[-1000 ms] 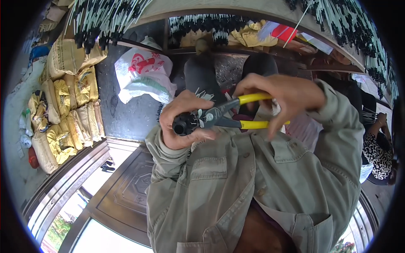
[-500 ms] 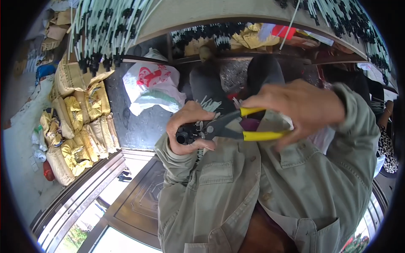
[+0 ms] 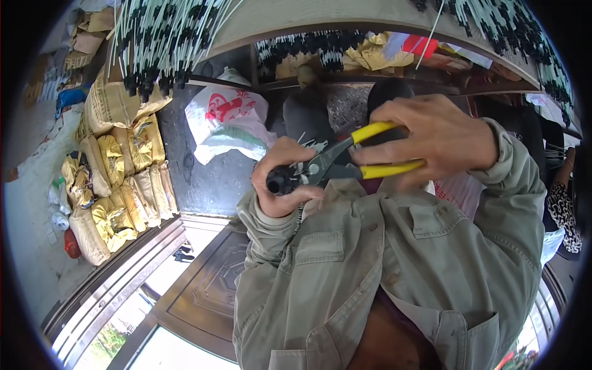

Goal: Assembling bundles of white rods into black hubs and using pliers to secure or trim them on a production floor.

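My left hand (image 3: 274, 188) is closed around a black part with a round hollow end (image 3: 282, 180). Thin pale strands (image 3: 311, 142) stick out beyond its fingers on the far side. My right hand (image 3: 441, 137) grips cutting pliers (image 3: 336, 161) with yellow handles, and a finger lies between the spread handles. The grey head of the pliers reaches to the black part at my left hand. Small pale bits show where they meet; whether the jaws are closed on anything is hidden. Both hands are above my lap.
Bundles of pale cables with black ends (image 3: 166, 43) hang over the table edge (image 3: 320, 21), with more at the far right (image 3: 524, 49). A white plastic bag (image 3: 225, 117) stands left of my legs. Yellow-wrapped packages (image 3: 114, 179) are stacked farther left. Another person's arm (image 3: 563, 169) shows at right.
Both hands and the pliers have shifted farther from my body in the picture. The pliers slant more, and my right hand's fingers have changed position on the handles. The whole view has also shifted slightly.
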A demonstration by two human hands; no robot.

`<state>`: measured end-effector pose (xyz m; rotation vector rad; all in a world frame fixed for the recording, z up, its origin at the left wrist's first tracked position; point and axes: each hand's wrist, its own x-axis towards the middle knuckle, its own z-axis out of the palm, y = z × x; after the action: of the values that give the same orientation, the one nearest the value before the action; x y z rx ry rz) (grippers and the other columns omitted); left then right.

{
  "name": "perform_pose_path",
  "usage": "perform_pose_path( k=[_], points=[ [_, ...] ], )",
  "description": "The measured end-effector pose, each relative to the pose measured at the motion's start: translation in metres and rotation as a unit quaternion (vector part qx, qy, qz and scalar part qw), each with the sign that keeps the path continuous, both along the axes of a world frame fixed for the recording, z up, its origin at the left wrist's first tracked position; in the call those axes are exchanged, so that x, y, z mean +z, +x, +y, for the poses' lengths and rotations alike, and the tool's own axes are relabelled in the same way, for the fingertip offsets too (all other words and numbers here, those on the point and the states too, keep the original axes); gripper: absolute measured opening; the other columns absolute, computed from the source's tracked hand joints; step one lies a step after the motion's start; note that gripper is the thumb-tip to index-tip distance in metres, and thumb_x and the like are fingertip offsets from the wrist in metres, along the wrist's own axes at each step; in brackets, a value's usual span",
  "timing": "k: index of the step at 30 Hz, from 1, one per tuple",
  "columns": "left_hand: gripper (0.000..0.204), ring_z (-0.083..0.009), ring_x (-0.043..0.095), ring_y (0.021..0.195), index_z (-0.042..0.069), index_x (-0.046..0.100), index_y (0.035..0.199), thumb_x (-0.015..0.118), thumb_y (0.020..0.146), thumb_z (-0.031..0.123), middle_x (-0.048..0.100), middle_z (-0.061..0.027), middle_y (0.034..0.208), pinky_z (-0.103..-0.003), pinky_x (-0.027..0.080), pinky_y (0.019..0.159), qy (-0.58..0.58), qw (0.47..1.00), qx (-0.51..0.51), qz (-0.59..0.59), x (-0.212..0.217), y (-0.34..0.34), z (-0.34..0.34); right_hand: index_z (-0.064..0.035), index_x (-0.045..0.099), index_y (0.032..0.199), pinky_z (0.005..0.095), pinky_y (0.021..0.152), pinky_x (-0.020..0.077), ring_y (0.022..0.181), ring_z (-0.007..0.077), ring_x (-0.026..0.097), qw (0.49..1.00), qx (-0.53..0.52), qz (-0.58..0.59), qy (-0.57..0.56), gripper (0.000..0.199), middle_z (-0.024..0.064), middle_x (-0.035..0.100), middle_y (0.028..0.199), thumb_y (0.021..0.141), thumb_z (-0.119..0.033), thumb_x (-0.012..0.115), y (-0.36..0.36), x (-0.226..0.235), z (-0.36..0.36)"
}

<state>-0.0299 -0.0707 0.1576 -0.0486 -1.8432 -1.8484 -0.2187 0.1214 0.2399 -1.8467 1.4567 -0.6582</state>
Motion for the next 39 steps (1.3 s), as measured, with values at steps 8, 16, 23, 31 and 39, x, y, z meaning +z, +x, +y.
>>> perform_pose_path(
  k=[8,16,23,31,39],
  points=[
    [0.056,-0.0192,0.053,0.074,-0.001,0.057,0.096,0.084,0.053,0.024,0.06,-0.0108,0.085,-0.029,0.04,0.066,-0.036,0.995,0.09,0.003,0.004,-0.002,0.013,-0.0071,0.058,0.099,0.0393,0.076,0.0438,0.091,0.0254,0.053,0.898,-0.134,0.364,-0.207,0.038,0.0084,0.048,0.104,0.061,-0.013,0.063,0.006,0.001,-0.013],
    [0.051,-0.0174,0.054,0.074,-0.001,0.057,0.095,0.083,0.057,0.019,0.059,-0.0105,0.087,-0.028,0.041,0.068,-0.05,0.992,0.118,-0.003,0.006,0.0,0.012,-0.0047,0.054,0.085,0.0362,0.067,0.0461,0.079,0.027,0.054,0.932,-0.125,0.308,-0.147,0.032,0.0114,0.047,0.091,0.063,-0.025,0.065,0.013,-0.032,-0.018],
    [0.048,-0.018,0.053,0.074,-0.001,0.058,0.096,0.082,0.058,0.015,0.059,-0.0105,0.087,-0.028,0.041,0.067,-0.066,0.988,0.119,-0.072,0.015,-0.003,0.013,-0.0064,0.047,0.076,0.0365,0.059,0.0433,0.073,0.0263,0.055,0.883,-0.085,0.441,-0.136,0.027,0.0099,0.044,0.083,0.061,-0.02,0.064,-0.004,-0.016,-0.018],
    [0.053,-0.0172,0.051,0.07,-0.001,0.056,0.094,0.084,0.054,0.018,0.056,-0.0083,0.08,-0.029,0.039,0.064,-0.039,0.999,0.018,-0.022,0.003,-0.002,0.001,-0.003,0.045,0.089,0.0369,0.054,0.0418,0.062,0.0269,0.057,0.977,-0.063,-0.063,0.192,0.033,0.0111,0.052,0.063,0.083,-0.032,0.06,-0.02,0.021,-0.026],
    [0.055,-0.0174,0.052,0.07,-0.002,0.056,0.093,0.085,0.053,0.023,0.058,-0.0077,0.077,-0.03,0.039,0.064,-0.018,0.999,0.039,-0.028,0.007,-0.002,0.007,-0.0034,0.042,0.095,0.0355,0.046,0.0403,0.053,0.0281,0.058,0.982,-0.023,-0.063,0.174,0.03,0.0123,0.058,0.07,0.085,-0.028,0.057,-0.013,0.012,-0.022]
  ],
)
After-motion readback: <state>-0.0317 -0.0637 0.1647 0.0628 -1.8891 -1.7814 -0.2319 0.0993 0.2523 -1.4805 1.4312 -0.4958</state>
